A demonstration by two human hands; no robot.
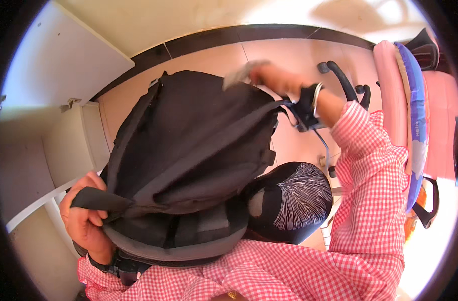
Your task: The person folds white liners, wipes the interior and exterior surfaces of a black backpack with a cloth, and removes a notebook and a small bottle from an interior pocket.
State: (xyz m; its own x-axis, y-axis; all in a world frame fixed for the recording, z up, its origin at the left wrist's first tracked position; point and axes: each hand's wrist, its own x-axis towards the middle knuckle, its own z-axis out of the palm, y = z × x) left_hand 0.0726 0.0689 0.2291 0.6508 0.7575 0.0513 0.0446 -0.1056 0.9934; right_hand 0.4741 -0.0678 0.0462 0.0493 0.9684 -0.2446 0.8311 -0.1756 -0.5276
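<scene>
across the person's lap sprawled the black backpack (199,125), its fabric creased lengthwise and its grey padded part (214,223) nearest the body. the left hand (83,215) had its fingers curled round a wide black strap (101,199) at the bag's left. the right hand (269,78), blurred, was at the far edge, seemingly closed on a pale grey, cloth-like thing (235,77); how firmly could not be told. the slack bag seemed liable to slide off the dark patterned trouser leg (304,195) if the left grip loosened, and the thin strap (276,105) near the right wrist might have snagged on the wristband (307,96) if that arm pulled away fast. whatever the bag held was hidden by its fabric. to the left, a cabinet (66,135) stood with its white door (73,50) open, showing pale inner panels. beyond, on the tiled floor (289,55), was a wheeled chair base (344,80); rightward, a pink padded chair (440,115) bore a blue cushion (417,110).
</scene>
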